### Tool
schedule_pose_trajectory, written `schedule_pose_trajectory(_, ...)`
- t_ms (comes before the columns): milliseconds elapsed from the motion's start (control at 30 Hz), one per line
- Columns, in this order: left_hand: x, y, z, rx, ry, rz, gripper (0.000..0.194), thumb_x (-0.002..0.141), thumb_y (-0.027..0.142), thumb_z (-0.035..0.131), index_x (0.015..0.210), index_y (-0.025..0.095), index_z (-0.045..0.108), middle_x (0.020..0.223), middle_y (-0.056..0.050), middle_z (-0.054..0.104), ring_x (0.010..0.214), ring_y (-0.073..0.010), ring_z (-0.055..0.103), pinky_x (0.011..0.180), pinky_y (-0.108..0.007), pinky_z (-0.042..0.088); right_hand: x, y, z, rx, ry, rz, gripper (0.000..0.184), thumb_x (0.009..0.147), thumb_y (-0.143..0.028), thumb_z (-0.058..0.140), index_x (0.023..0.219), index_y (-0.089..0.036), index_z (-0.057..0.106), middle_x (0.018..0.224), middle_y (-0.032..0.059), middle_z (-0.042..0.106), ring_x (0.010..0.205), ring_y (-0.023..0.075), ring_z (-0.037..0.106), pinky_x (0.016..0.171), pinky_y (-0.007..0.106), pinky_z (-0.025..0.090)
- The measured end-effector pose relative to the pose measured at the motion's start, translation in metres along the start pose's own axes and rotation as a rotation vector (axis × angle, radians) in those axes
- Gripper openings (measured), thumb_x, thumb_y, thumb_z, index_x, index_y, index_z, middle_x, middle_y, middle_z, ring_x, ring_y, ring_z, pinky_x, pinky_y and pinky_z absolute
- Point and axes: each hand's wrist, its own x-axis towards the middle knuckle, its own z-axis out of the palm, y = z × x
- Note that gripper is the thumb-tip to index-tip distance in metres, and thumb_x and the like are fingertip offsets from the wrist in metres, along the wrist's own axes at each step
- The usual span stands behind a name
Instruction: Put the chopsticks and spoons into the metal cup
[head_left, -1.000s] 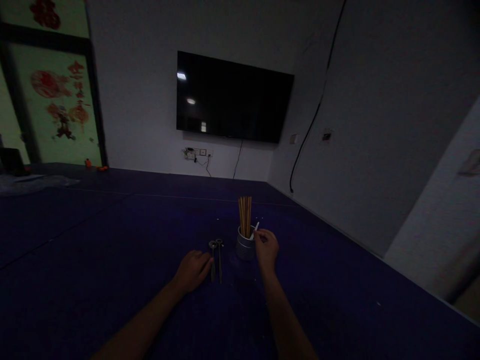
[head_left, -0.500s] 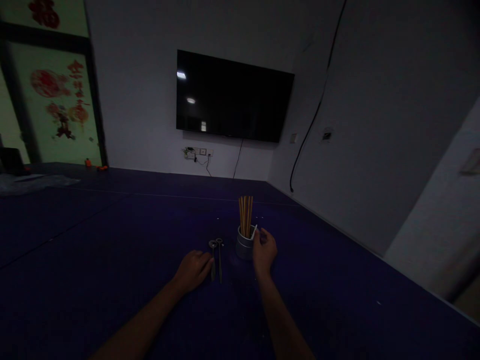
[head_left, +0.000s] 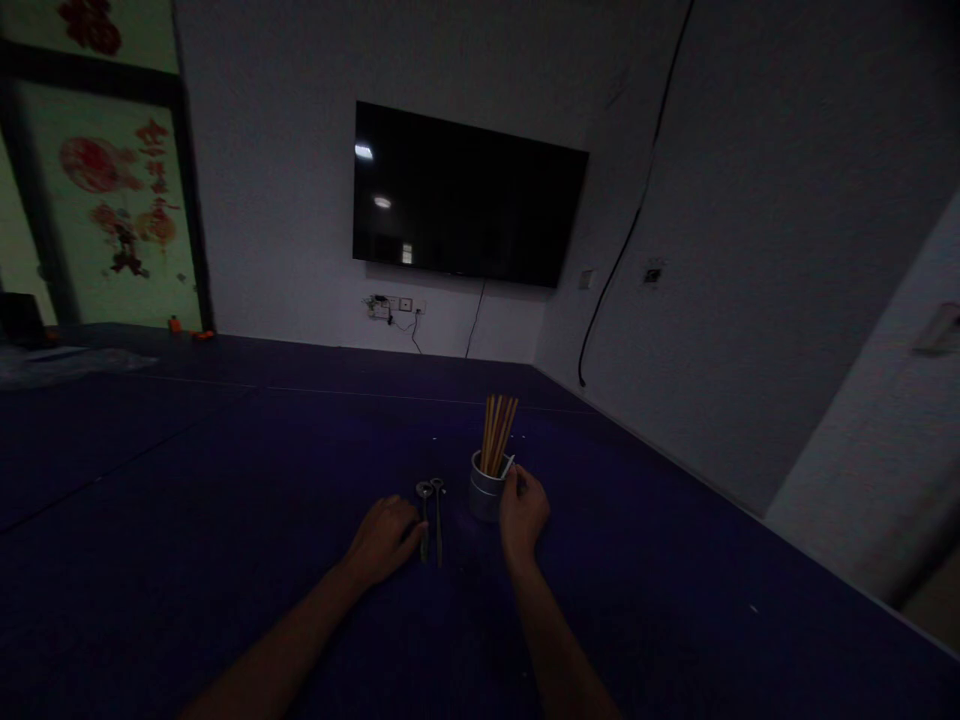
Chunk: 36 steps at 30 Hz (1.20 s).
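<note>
A small grey cup (head_left: pixel 484 497) stands on the dark blue table (head_left: pixel 225 520) and holds a bundle of wooden chopsticks (head_left: pixel 497 433) that lean to the right. My right hand (head_left: pixel 522 513) is against the cup's right side, its fingers pinched on a white utensil (head_left: pixel 508 463) whose end shows at the rim. Two metal utensils (head_left: pixel 430 515) with round heads lie side by side just left of the cup. My left hand (head_left: pixel 385 540) rests on the table, fingers loosely bent, with its fingertips at the handle of the nearer metal utensil.
A black TV (head_left: pixel 465 195) hangs on the white back wall above sockets (head_left: pixel 394 305) and cables. The right wall (head_left: pixel 750 300) runs close along the table's right edge. A window with red paper cuttings (head_left: pixel 120 200) is at the far left. The room is dim.
My right hand came down and slightly left, lowering the white utensil into the cup. The chopsticks now lean right. My left hand and the metal utensils stayed put.
</note>
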Motion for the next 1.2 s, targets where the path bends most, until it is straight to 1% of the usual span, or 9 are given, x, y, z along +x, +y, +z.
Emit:
schedule_pose_trajectory(100, 0.000, 0.000, 0.000, 0.023, -0.018, -0.017, 0.035, 0.091, 0.037, 0.036, 0.070, 0.018, 0.056, 0.075, -0.005, 0.061, 0.072, -0.0161, 0.053, 0.069, -0.030, 0.039, -0.002, 0.001, 0.001, 0.023, 0.011, 0.002, 0.046, 0.084, -0.052, 0.044, 0.095, -0.014, 0.067, 0.092, 0.0139, 0.068, 0.085, 0.0253, 0.060, 0.076, 0.035, 0.042)
schedule_pose_trajectory(267, -0.001, 0.008, -0.004, 0.072, -0.048, -0.031, 0.034, 0.089, 0.038, 0.040, 0.066, 0.018, 0.056, 0.074, -0.005, 0.061, 0.072, -0.0170, 0.053, 0.067, -0.030, 0.038, -0.005, 0.004, 0.004, 0.006, 0.076, -0.015, 0.047, 0.082, -0.053, 0.047, 0.100, -0.013, 0.065, 0.101, 0.0178, 0.064, 0.096, 0.0285, 0.055, 0.083, 0.039, 0.040)
schedule_pose_trajectory(500, -0.001, 0.017, -0.003, 0.129, -0.101, -0.111, 0.031, 0.087, 0.036, 0.042, 0.066, 0.018, 0.056, 0.072, -0.006, 0.062, 0.071, -0.0191, 0.055, 0.066, -0.032, 0.039, -0.011, 0.004, 0.009, 0.003, 0.052, 0.039, 0.057, 0.081, -0.052, 0.046, 0.117, -0.009, 0.058, 0.117, 0.0206, 0.056, 0.110, 0.0301, 0.050, 0.089, 0.039, 0.038)
schedule_pose_trajectory(667, -0.003, 0.013, 0.003, 0.131, -0.117, -0.106, 0.028, 0.086, 0.034, 0.042, 0.067, 0.019, 0.057, 0.072, -0.006, 0.062, 0.073, -0.0190, 0.056, 0.066, -0.031, 0.040, -0.012, 0.003, 0.008, 0.015, 0.030, 0.020, 0.049, 0.082, -0.050, 0.047, 0.112, -0.014, 0.062, 0.112, 0.0173, 0.061, 0.104, 0.0293, 0.053, 0.088, 0.038, 0.038)
schedule_pose_trajectory(833, -0.003, 0.014, 0.004, 0.146, -0.132, -0.100, 0.025, 0.084, 0.030, 0.043, 0.068, 0.019, 0.057, 0.072, -0.006, 0.063, 0.074, -0.0196, 0.057, 0.067, -0.031, 0.041, -0.011, 0.003, 0.009, 0.035, 0.017, 0.042, 0.050, 0.083, -0.051, 0.046, 0.111, -0.014, 0.062, 0.110, 0.0169, 0.062, 0.102, 0.0287, 0.055, 0.087, 0.037, 0.038)
schedule_pose_trajectory(967, -0.002, 0.014, 0.003, 0.163, -0.148, -0.102, 0.023, 0.083, 0.028, 0.043, 0.068, 0.018, 0.058, 0.072, -0.008, 0.063, 0.073, -0.0202, 0.058, 0.067, -0.032, 0.041, -0.011, -0.007, 0.004, 0.027, 0.064, 0.069, 0.053, 0.085, -0.051, 0.042, 0.112, -0.010, 0.061, 0.114, 0.0200, 0.059, 0.108, 0.0289, 0.052, 0.089, 0.037, 0.037)
schedule_pose_trajectory(1067, -0.002, 0.015, 0.003, 0.170, -0.155, -0.117, 0.021, 0.082, 0.024, 0.043, 0.069, 0.018, 0.058, 0.073, -0.008, 0.063, 0.074, -0.0204, 0.058, 0.068, -0.032, 0.041, -0.009, -0.021, -0.004, 0.043, 0.158, 0.059, 0.052, 0.087, -0.049, 0.039, 0.114, -0.009, 0.058, 0.116, 0.0199, 0.057, 0.109, 0.0274, 0.051, 0.087, 0.035, 0.038)
schedule_pose_trajectory(1133, -0.002, 0.015, 0.002, 0.164, -0.153, -0.121, 0.020, 0.081, 0.022, 0.043, 0.069, 0.018, 0.059, 0.073, -0.008, 0.064, 0.075, -0.0202, 0.059, 0.069, -0.032, 0.042, -0.009, -0.029, -0.009, 0.065, 0.205, 0.044, 0.048, 0.087, -0.049, 0.038, 0.109, -0.013, 0.060, 0.111, 0.0172, 0.059, 0.102, 0.0259, 0.053, 0.080, 0.033, 0.040)
schedule_pose_trajectory(1200, -0.002, 0.016, 0.001, 0.158, -0.152, -0.127, 0.023, 0.082, 0.023, 0.041, 0.070, 0.018, 0.059, 0.073, -0.008, 0.064, 0.075, -0.0204, 0.059, 0.069, -0.032, 0.042, -0.011, -0.035, -0.012, 0.084, 0.170, 0.043, 0.045, 0.089, -0.050, 0.035, 0.095, -0.015, 0.063, 0.095, 0.0128, 0.064, 0.087, 0.0236, 0.057, 0.072, 0.031, 0.040)
